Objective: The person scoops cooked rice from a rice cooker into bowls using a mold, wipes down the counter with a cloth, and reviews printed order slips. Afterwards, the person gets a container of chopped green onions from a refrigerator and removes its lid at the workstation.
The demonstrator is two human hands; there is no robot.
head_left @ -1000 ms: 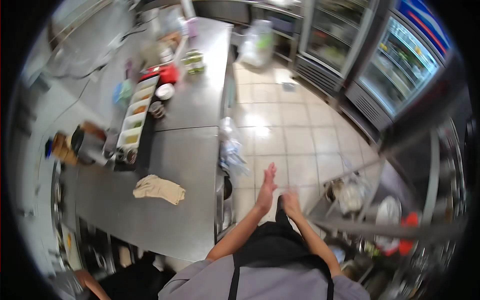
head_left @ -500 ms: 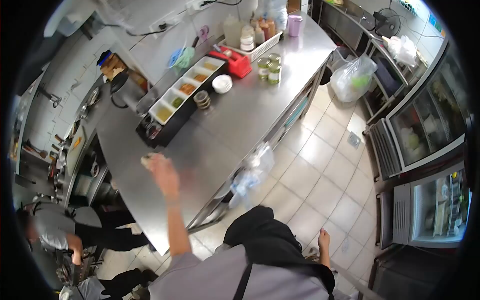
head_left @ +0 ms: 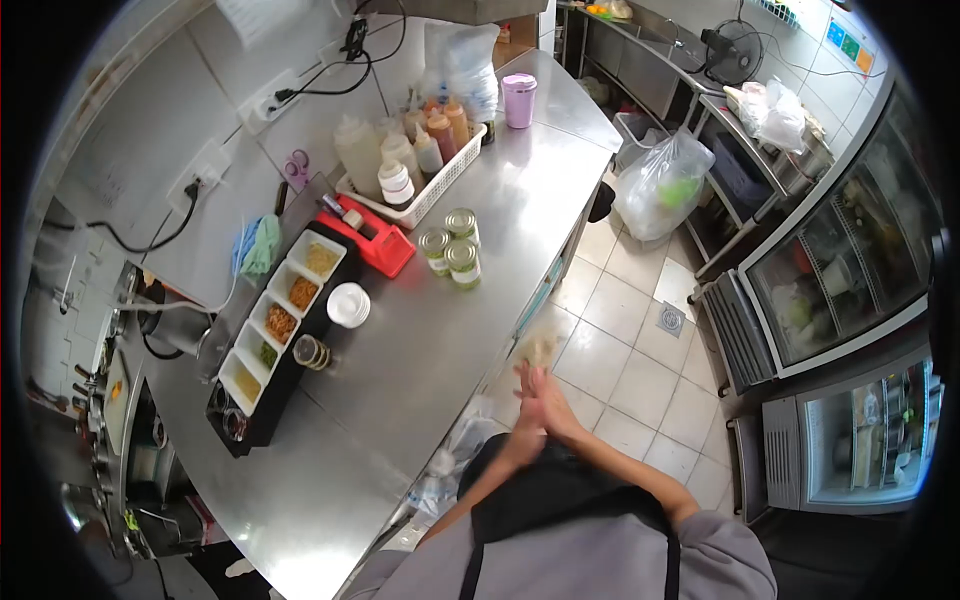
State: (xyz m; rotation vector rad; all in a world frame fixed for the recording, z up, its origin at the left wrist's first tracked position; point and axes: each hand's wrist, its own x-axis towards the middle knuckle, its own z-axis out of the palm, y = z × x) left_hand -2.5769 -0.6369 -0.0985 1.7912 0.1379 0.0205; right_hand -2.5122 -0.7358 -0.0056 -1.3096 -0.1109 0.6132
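My left hand (head_left: 524, 432) and my right hand (head_left: 545, 402) are together in front of my apron, beyond the counter's front edge and above the tiled floor. Their fingers overlap, and motion smears them. A pale, crumpled piece (head_left: 540, 347) sticks out past the fingertips, too blurred to name. My left hand appears closed on it; whether my right hand grips it as well, I cannot tell. Nearest to the hands is the steel counter (head_left: 400, 400), with a clear plastic bag (head_left: 440, 485) hanging at its front edge.
On the counter are a black holder with white food tubs (head_left: 280, 322), stacked white dishes (head_left: 348, 305), small jars (head_left: 311, 352), three cans (head_left: 462, 262), a red device (head_left: 375, 243), a basket of bottles (head_left: 440, 190) and a purple cup (head_left: 518, 100). Glass-door fridges (head_left: 850, 250) stand right.
My left hand has left the counter top, bringing the pale piece in front of my body. My right hand has come up to meet it. The view has shifted, and the counter objects appear closer.
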